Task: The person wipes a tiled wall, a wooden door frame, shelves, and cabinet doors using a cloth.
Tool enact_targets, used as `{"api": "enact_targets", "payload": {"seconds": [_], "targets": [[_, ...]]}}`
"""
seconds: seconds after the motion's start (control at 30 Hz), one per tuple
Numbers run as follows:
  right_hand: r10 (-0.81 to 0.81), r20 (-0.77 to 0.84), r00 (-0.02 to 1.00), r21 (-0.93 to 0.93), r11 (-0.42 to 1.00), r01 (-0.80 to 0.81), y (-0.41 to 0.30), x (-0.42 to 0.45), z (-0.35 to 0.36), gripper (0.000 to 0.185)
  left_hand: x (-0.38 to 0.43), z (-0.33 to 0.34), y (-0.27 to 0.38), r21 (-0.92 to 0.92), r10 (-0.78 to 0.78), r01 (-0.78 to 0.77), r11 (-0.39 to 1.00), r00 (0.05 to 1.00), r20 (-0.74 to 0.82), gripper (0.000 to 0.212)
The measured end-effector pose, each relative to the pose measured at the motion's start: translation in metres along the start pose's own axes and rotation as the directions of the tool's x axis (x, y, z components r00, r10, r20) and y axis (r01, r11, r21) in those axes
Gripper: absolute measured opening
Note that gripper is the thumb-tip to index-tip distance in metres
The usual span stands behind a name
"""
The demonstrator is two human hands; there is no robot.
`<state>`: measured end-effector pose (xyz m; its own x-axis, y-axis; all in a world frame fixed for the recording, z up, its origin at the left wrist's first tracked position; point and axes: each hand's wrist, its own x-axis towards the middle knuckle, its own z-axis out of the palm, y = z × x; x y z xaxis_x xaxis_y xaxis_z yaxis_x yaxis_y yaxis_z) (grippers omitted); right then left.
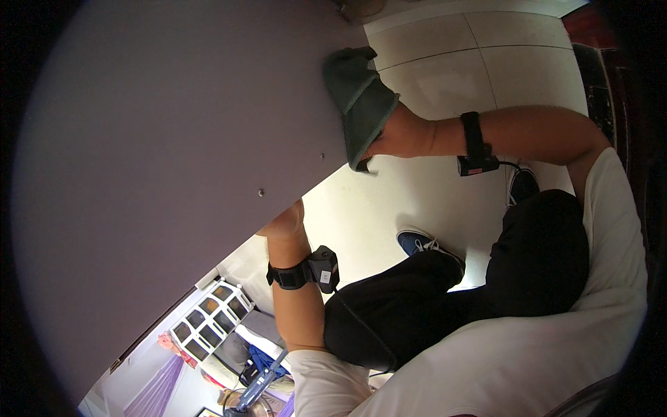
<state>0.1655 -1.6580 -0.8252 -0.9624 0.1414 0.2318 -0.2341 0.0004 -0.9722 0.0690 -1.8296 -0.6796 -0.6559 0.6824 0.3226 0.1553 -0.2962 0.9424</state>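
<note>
A large flat grey-purple panel [172, 130] fills the left and upper part of the view, with small screw-like fittings near its edge. At the panel's right edge, my right hand [404, 130] holds a dark green cloth [362, 99], which hangs over the fingers and lies against the panel. My left hand [286, 221] is at the lower edge of the same panel; its fingers are hidden behind it, so its grip does not show. Each of my wrists bears a black strap with a small black device, cabled.
Pale tiled floor [432, 83] lies beyond and below the panel, with my dark blue shoes [417, 241] on it. A white-framed rack or panel [211, 318], a purple curtain [156, 388] and a grey-blue handheld appliance [258, 388] are at the lower left. Dark red-brown furniture [599, 94] stands at the right.
</note>
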Motion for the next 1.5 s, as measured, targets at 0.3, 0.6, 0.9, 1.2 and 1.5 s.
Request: {"api": "enact_targets", "payload": {"seconds": [0.3, 0.6, 0.9, 1.2, 1.5], "targets": [[0.194, -0.168, 0.967, 0.200, 0.967, -0.159, -0.007, -0.010, 0.016, 0.077, 0.005, 0.006, 0.001, 0.091, 0.023, -0.023, 0.996, 1.000, -0.003, 0.046], [0.167, -0.045, 0.985, 0.094, 0.982, -0.162, -0.020, 0.004, -0.002, 0.055, 0.004, 0.003, 0.002, -0.024, -0.081, 0.079, 0.997, 0.994, -0.076, 0.048], [-0.344, -0.183, 0.921, -0.098, 0.938, 0.331, -0.023, 0.034, -0.001, 0.046, -0.003, 0.005, 0.003, -0.068, -0.100, 0.088, 0.994, 0.976, -0.195, 0.054], [0.502, -0.057, 0.863, -0.113, 0.855, -0.506, 0.062, 0.032, -0.021, 0.056, 0.001, -0.016, -0.006, -0.154, -0.077, 0.079, 0.985, 0.997, 0.014, 0.076], [-0.421, -0.106, 0.901, -0.319, 0.872, 0.371, -0.067, 0.072, -0.050, 0.069, 0.011, 0.005, -0.015, -0.051, -0.116, 0.107, 0.993, 0.969, -0.220, 0.058]]}}
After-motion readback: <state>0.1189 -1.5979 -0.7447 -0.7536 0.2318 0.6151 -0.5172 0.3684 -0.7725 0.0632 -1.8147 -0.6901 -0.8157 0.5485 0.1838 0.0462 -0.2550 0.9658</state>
